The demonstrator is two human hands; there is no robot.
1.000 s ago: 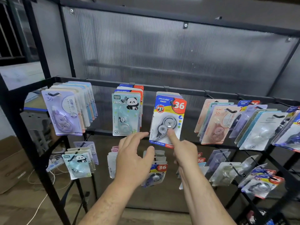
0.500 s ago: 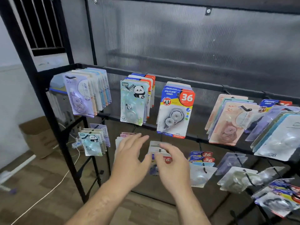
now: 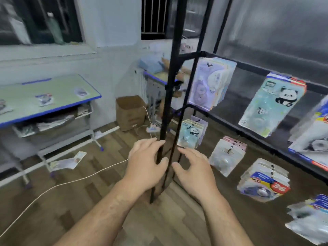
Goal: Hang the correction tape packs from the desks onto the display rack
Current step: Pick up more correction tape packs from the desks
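Hands empty: left hand and right hand loosely spread near display rack post. Left correction tape packs lying on table, another pack on floor. Risked snagging white cable or treading on that fallen pack while crossing.

Open cardboard box by wall; white cable across wooden floor.

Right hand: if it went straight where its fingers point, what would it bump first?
Probably the rack's thin black bar, just ahead of the right hand. The small panda packs hang right beside that bar. Depth is unclear in this blurry view.
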